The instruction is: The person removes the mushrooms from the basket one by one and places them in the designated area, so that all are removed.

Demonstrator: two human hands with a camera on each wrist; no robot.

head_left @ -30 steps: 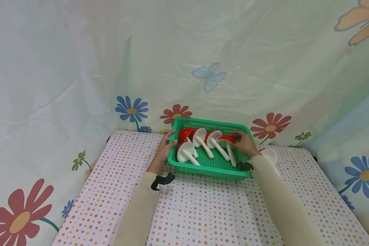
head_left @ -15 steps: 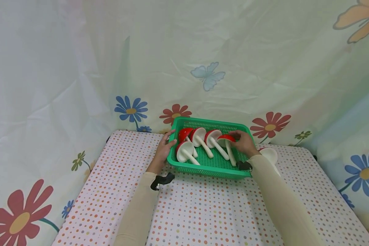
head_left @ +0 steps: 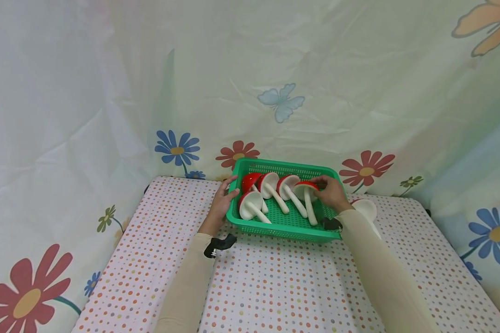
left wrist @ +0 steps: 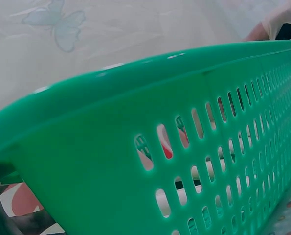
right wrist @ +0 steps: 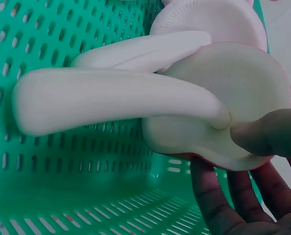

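Observation:
In the head view my right hand (head_left: 331, 193) is at the right part of the green basket (head_left: 283, 231). It pinches a toy mushroom (head_left: 309, 203) by its red cap. The right wrist view shows the thumb (right wrist: 265, 134) on the cap's pale underside and the other fingers on its outer side. That mushroom's thick white stem (right wrist: 111, 100) points away from the hand. My left hand (head_left: 221, 202) holds the basket's left end, thumb at the rim. Its dark fingers (left wrist: 30, 221) show below the rim in the left wrist view, partly hidden.
Several more red-capped mushrooms (head_left: 271, 187) lie in the basket, mostly on the left and middle. Another mushroom (head_left: 365, 210) lies outside on the dotted tablecloth (head_left: 266, 282), partly behind the right forearm. A flower-printed curtain (head_left: 216, 101) stands behind the table.
The mushroom in my right hand has turned slightly, its stem end swinging a little left and its cap's underside showing more. The left hand and basket stay put.

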